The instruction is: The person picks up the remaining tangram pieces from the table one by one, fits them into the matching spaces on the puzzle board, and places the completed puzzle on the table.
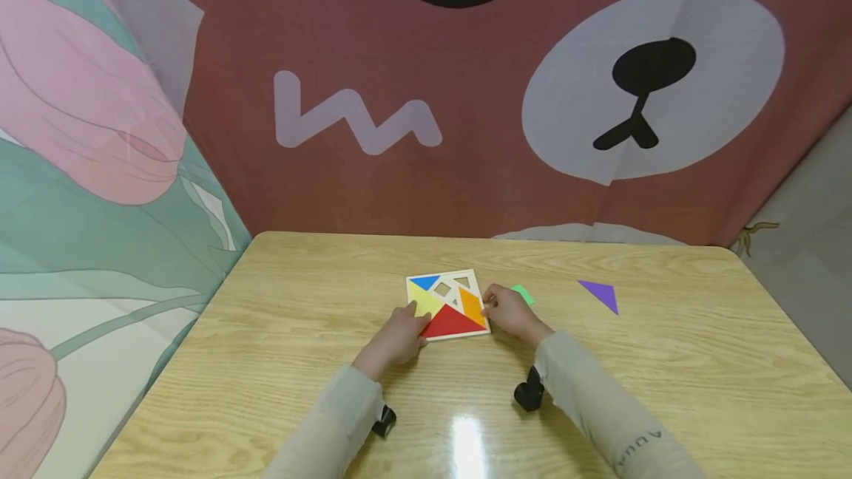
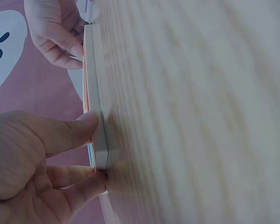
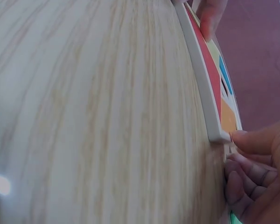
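Observation:
A tangram board (image 1: pixel 456 273) with a pale frame lies on the table. It holds a red triangle (image 1: pixel 454 323), a yellow triangle (image 1: pixel 423 299), a blue triangle (image 1: pixel 424 283) and an orange parallelogram (image 1: pixel 471 306); several slots stand bare. My left hand (image 1: pixel 398 335) grips the board's near left corner, thumb on top and fingers against the edge. At the right edge, beside the orange parallelogram, my right hand (image 1: pixel 511 310) pinches the board, its other fingers curled. Just behind that hand lies a green piece (image 1: pixel 523 293), partly hidden.
A purple triangle (image 1: pixel 603 296) lies farther right on the wooden table (image 1: pixel 299 301). Patterned cloth (image 1: pixel 466 168) hangs behind the table's far edge. Black devices (image 1: pixel 529 390) sit at both wrists.

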Available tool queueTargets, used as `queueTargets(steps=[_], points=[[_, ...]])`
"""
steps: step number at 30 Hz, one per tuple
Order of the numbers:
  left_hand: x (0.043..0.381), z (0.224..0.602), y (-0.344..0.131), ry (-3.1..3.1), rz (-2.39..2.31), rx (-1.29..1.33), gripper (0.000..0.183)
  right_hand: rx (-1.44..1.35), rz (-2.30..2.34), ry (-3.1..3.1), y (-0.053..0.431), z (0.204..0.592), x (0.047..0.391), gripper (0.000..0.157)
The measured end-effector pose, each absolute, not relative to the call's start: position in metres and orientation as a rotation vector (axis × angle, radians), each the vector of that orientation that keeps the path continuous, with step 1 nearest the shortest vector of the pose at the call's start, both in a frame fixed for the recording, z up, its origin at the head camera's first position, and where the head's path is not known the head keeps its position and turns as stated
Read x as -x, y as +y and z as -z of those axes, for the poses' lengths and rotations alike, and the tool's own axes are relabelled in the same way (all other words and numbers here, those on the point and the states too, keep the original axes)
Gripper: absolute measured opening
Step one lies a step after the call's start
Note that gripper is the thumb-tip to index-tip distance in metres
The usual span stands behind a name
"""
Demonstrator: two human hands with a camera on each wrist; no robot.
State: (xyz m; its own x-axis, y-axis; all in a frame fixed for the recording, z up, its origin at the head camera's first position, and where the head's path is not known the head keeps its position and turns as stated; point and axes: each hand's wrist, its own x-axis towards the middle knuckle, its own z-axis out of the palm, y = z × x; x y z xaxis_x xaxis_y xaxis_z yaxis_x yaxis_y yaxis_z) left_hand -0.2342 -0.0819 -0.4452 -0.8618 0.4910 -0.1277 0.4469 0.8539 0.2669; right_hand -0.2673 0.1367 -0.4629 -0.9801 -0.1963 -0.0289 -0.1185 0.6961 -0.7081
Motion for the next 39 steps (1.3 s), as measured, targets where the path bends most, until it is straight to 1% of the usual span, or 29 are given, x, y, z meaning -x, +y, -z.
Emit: queueTargets(steps=[7,14,27,39], points=[[0.234,0.446,-0.082,2.829,-0.383,-0.688,0.042,0.268,1.210,2.773,0.146,0.459,0.268,0.013],[0.233,0.446,-0.082,2.807,-0.407,-0.656,0.042,0.291,1.228,2.794,0.156,0.456,0.269,0.018],[0.233,0.446,-0.080,2.811,-0.381,-0.656,0.042,0.236,1.185,2.953,0.176,0.456,0.272,0.021],[0.234,0.446,-0.080,2.812,-0.374,-0.661,0.042,0.177,1.101,3.047,0.190,0.462,0.276,0.032]])
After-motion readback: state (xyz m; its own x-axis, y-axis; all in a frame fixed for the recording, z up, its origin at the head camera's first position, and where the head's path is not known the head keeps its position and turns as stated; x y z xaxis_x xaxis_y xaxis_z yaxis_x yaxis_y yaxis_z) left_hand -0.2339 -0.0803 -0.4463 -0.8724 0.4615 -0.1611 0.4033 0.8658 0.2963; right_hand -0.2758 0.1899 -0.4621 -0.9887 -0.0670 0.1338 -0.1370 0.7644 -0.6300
